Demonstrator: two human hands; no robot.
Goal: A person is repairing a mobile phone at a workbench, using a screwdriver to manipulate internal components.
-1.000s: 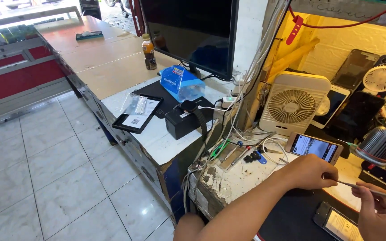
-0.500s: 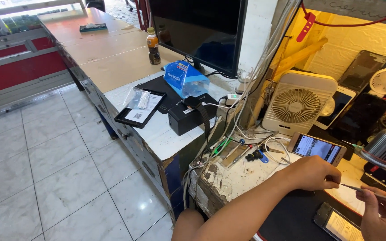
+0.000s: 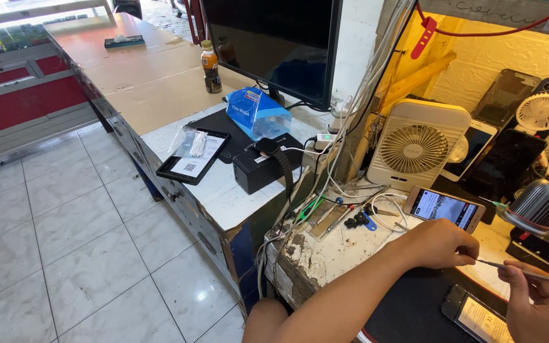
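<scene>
So that the thin tool (image 3: 521,273) stays steady above the phone (image 3: 478,317), I see my left hand (image 3: 443,242) and right hand (image 3: 541,305) pinching its ends.

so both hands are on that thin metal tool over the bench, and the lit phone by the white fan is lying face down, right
Not quite. The head view shows the lit phone lying face up, its screen glowing, beside the white fan. The rest holds: the left hand and right hand both hold the thin metal tool over the bench.
</scene>
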